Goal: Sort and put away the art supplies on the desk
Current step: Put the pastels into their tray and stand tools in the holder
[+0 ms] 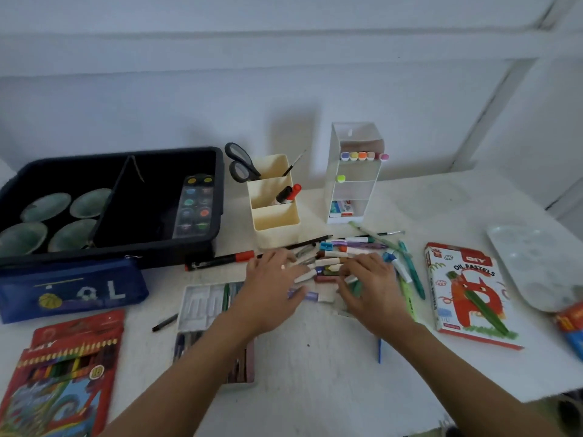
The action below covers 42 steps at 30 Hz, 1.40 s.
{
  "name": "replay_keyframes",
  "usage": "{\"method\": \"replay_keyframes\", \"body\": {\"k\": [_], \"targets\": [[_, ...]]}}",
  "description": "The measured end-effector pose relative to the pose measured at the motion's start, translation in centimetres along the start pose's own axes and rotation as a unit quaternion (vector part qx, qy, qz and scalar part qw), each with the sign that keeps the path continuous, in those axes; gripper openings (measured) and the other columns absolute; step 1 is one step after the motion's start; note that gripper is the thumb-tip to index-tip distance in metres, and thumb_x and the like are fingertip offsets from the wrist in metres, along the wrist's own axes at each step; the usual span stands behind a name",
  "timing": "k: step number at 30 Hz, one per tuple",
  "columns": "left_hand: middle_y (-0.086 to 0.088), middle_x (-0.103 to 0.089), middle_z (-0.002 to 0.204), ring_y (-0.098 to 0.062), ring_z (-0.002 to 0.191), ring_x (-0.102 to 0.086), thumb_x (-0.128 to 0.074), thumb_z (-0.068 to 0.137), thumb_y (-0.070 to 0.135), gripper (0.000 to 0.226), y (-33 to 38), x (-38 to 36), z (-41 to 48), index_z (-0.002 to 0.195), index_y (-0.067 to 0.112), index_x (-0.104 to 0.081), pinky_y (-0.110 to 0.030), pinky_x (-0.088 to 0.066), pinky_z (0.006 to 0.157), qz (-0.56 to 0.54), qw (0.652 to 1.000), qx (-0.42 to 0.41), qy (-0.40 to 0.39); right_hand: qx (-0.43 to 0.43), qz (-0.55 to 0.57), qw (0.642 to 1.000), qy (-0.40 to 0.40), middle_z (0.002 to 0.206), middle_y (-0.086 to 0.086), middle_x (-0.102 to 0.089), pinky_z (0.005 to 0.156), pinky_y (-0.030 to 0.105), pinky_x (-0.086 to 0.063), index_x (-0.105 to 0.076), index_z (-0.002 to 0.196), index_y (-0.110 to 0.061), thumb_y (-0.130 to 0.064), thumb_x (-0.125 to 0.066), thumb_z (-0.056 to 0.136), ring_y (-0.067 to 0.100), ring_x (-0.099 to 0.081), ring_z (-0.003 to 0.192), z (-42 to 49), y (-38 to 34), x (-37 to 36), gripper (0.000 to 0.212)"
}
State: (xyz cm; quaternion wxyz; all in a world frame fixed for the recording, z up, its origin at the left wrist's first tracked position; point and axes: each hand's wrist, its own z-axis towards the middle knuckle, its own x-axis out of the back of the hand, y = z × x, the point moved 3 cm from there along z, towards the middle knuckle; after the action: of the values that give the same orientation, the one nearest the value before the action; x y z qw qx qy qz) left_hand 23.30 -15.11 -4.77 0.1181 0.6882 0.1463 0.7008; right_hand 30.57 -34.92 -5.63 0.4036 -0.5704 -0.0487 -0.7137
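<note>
Art supplies (347, 247) lie in a loose heap at the middle of the desk (315, 367), with their containers set around it. Far left are a coloured-pencil box (60, 373) and a blue pencil case (72, 288), in front of a black tray (164, 251) that holds four bowls (47, 206) and a watercolour set (194, 206). Next, a white insert tray (205, 304) lies just beside the left hand (271, 291), with a red-capped marker (220, 260) beyond it. The left hand rests on the heap, fingers spread and straight, holding nothing. Behind the heap stand a cream organiser (274, 203) and a clear marker rack (355, 171). The right hand (372, 291) covers the heap's right side with fingers bent; blur prevents telling whether it pinches a stick. At right lie an oil pastels box (467, 294) and a white palette (533, 266).

Step in hand, as judged: separating the heap by type. Spread the items into one layer. Draw short pastel sticks toward the insert tray, markers toward the rack, pens toward the organiser. Lift one type at a time; keep round items from rolling off the desk.
</note>
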Motion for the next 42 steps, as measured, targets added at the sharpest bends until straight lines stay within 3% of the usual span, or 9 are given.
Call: {"method": "replay_keyframes", "body": {"k": [4, 10, 14, 18, 23, 28, 34, 38, 42], "targets": [[0.005, -0.021, 0.165, -0.021, 0.151, -0.009, -0.041, 0.103, 0.056, 0.051, 0.5, -1.2, 0.8, 0.152, 0.047, -0.035, -0.057, -0.009, 0.118, 0.056, 0.997, -0.003, -0.060, -0.002, -0.029, 0.998, -0.060, 0.125, -0.008, -0.060, 0.104, 0.044, -0.039, -0.068, 0.121, -0.026, -0.050, -0.059, 0.089, 0.015, -0.047, 0.124, -1.1, 2.9, 0.8, 0.041], [0.013, -0.033, 0.156, -0.015, 0.147, -0.018, -0.045, 0.103, 0.050, 0.038, 1.0, -1.7, 0.6, 0.142, 0.051, -0.045, -0.051, -0.010, 0.114, 0.043, 0.998, 0.003, -0.044, 0.000, -0.070, 0.993, -0.091, 0.138, -0.008, -0.053, 0.108, 0.046, -0.034, -0.062, 0.131, -0.027, -0.054, -0.046, 0.095, 0.017, -0.039, 0.133, -0.8, 3.4, 0.9, 0.048], [0.016, -0.041, 0.139, -0.011, 0.136, -0.030, -0.052, 0.101, 0.045, 0.025, 1.1, -1.7, 0.7, 0.126, 0.048, -0.057, -0.045, -0.015, 0.108, 0.021, 1.000, 0.017, -0.001, -0.010, -0.046, 0.994, -0.096, 0.134, -0.010, -0.053, 0.108, 0.048, -0.036, -0.059, 0.129, -0.029, -0.053, -0.051, 0.094, 0.015, -0.041, 0.130, 0.2, 3.5, 1.0, 0.043], [0.009, -0.038, 0.148, -0.014, 0.140, -0.027, -0.047, 0.103, 0.047, 0.039, 2.1, -2.0, 1.7, 0.141, 0.052, -0.048, -0.045, -0.017, 0.107, 0.035, 0.999, 0.003, 0.020, -0.003, -0.054, 0.994, -0.094, 0.137, -0.007, -0.055, 0.107, 0.050, -0.036, -0.059, 0.134, -0.025, -0.048, -0.055, 0.095, 0.018, -0.042, 0.133, 1.4, 3.3, 1.1, 0.046], [0.008, -0.035, 0.151, -0.017, 0.141, -0.025, -0.037, 0.104, 0.055, 0.046, 3.3, -2.5, 3.4, 0.150, 0.054, -0.034, -0.047, -0.023, 0.105, 0.075, 0.997, -0.013, 0.010, 0.009, -0.048, 0.995, -0.085, 0.122, -0.011, -0.064, 0.104, 0.049, -0.036, -0.069, 0.113, -0.026, -0.043, -0.059, 0.094, 0.015, -0.050, 0.123, 1.7, 3.7, 1.4, 0.027], [0.019, -0.052, 0.138, -0.012, 0.133, -0.032, -0.054, 0.100, 0.049, 0.032, 3.5, -2.3, 4.2, 0.130, 0.042, -0.063, -0.043, -0.016, 0.104, 0.052, 0.998, -0.001, 0.038, 0.031, 0.011, 0.996, -0.087, 0.113, -0.014, -0.068, 0.104, 0.046, -0.032, -0.072, 0.096, -0.025, -0.032, -0.068, 0.090, 0.011, -0.051, 0.120, 0.9, 5.0, 2.3, 0.011], [0.020, -0.061, 0.117, -0.009, 0.119, -0.040, -0.066, 0.094, 0.042, 0.011, 3.4, -2.2, 4.2, 0.104, 0.040, -0.070, -0.032, -0.009, 0.088, 0.028, 0.997, 0.021, 0.066, 0.018, 0.029, 0.996, -0.080, 0.104, -0.011, -0.068, 0.102, 0.043, -0.038, -0.071, 0.100, -0.024, -0.026, -0.068, 0.089, 0.011, -0.055, 0.112, 1.3, 5.7, 2.6, 0.011], [0.016, -0.052, 0.121, -0.009, 0.118, -0.037, -0.064, 0.096, 0.028, 0.031, 4.1, -2.5, 4.9, 0.122, 0.045, -0.066, -0.029, -0.007, 0.087, 0.012, 0.999, -0.008, 0.045, -0.005, 0.026, 0.999, -0.042, 0.102, -0.003, -0.070, 0.090, 0.042, -0.044, -0.071, 0.099, -0.017, -0.004, -0.068, 0.083, 0.021, -0.058, 0.105, 2.6, 6.5, 3.0, 0.021], [0.017, -0.041, 0.110, -0.007, 0.107, -0.030, -0.056, 0.101, 0.040, 0.026, 5.0, -3.0, 5.8, 0.123, 0.042, -0.069, -0.032, -0.009, 0.083, 0.032, 0.999, -0.005, 0.028, -0.013, 0.045, 0.999, -0.025, 0.101, -0.003, -0.070, 0.086, 0.042, -0.044, -0.073, 0.102, -0.016, -0.002, -0.065, 0.086, 0.021, -0.057, 0.102, 3.4, 7.0, 3.0, 0.023]]}}
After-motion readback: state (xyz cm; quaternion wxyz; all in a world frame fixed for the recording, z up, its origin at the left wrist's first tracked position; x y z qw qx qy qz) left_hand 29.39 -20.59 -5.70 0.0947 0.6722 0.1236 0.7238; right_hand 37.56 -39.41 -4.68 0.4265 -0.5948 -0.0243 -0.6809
